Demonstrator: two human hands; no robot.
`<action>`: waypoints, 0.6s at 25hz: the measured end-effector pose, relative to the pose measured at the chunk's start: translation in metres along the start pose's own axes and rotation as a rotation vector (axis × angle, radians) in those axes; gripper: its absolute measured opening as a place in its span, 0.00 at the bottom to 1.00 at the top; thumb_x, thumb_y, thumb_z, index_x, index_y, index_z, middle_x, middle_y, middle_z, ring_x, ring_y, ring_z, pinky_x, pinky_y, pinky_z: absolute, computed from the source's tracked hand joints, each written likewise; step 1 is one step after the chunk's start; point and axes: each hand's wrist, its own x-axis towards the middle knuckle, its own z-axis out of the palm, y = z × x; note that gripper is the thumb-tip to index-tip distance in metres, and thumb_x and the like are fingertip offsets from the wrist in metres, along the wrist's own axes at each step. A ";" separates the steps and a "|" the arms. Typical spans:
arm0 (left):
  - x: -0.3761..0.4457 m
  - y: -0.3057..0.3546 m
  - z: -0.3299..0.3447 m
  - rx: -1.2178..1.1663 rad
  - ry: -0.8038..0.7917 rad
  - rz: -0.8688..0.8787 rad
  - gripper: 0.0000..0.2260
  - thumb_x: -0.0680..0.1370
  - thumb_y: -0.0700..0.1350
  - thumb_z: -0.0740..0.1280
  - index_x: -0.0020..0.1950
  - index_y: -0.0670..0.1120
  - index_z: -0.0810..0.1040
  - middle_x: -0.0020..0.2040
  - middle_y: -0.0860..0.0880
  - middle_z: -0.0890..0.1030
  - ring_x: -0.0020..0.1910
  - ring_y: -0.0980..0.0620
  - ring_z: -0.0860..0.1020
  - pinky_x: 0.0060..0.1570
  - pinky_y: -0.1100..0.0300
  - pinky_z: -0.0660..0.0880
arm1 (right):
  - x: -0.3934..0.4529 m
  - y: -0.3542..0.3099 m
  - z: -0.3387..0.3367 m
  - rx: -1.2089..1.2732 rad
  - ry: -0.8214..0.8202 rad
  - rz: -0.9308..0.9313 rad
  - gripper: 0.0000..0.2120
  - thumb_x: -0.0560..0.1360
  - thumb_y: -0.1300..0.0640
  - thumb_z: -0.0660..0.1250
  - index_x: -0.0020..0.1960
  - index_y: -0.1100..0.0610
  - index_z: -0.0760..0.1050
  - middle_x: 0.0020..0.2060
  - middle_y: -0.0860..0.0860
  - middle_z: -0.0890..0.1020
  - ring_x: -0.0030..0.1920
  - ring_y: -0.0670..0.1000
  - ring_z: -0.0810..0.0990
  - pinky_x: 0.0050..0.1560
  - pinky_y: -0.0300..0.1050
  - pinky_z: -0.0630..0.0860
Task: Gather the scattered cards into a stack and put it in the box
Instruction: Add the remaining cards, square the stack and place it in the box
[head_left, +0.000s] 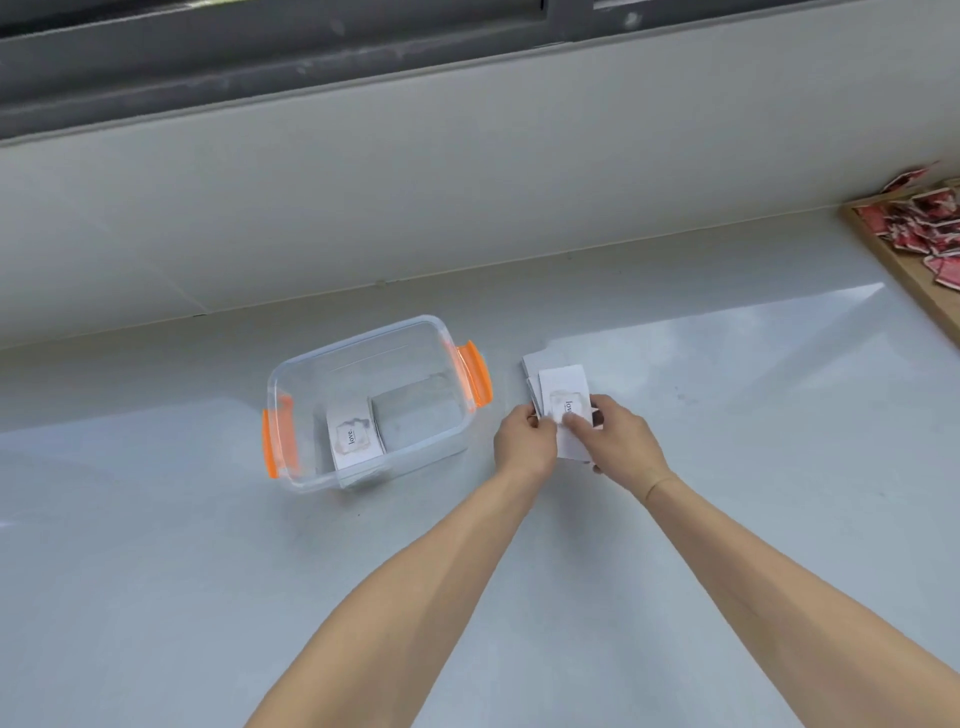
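Note:
A clear plastic box (452, 338) with orange clips stands left of centre on the pale grey table. Inside it lies a white card stack (354, 437) printed "love". To the right of the box, a loose pile of white cards (563, 387) rests on the table, fanned unevenly. My left hand (522, 439) pinches the pile's left edge. My right hand (621, 436) grips its right side, thumb on the top card. The pile's lower part is hidden under my fingers.
A wooden tray (904, 270) with several red and white packets sits at the far right edge. A white wall ledge runs along the back of the table, with a dark window frame above it.

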 end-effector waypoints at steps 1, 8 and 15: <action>0.006 0.006 0.004 0.038 0.041 0.025 0.10 0.77 0.38 0.60 0.53 0.40 0.80 0.51 0.39 0.83 0.50 0.40 0.80 0.45 0.53 0.74 | 0.006 -0.003 0.000 -0.012 0.034 -0.014 0.16 0.76 0.50 0.65 0.62 0.54 0.74 0.50 0.51 0.82 0.48 0.57 0.81 0.47 0.56 0.79; 0.047 0.021 0.019 0.238 0.171 0.026 0.13 0.81 0.42 0.57 0.58 0.38 0.76 0.60 0.37 0.74 0.56 0.38 0.76 0.56 0.50 0.74 | 0.046 -0.020 0.010 -0.019 0.121 0.029 0.13 0.75 0.52 0.65 0.55 0.58 0.75 0.50 0.55 0.82 0.49 0.57 0.79 0.48 0.53 0.77; 0.065 0.007 0.018 0.351 0.108 0.038 0.15 0.80 0.50 0.60 0.55 0.39 0.78 0.56 0.38 0.77 0.52 0.39 0.78 0.50 0.51 0.75 | 0.063 -0.007 0.023 -0.036 0.180 0.147 0.22 0.74 0.46 0.67 0.65 0.55 0.70 0.63 0.55 0.72 0.59 0.57 0.75 0.47 0.48 0.71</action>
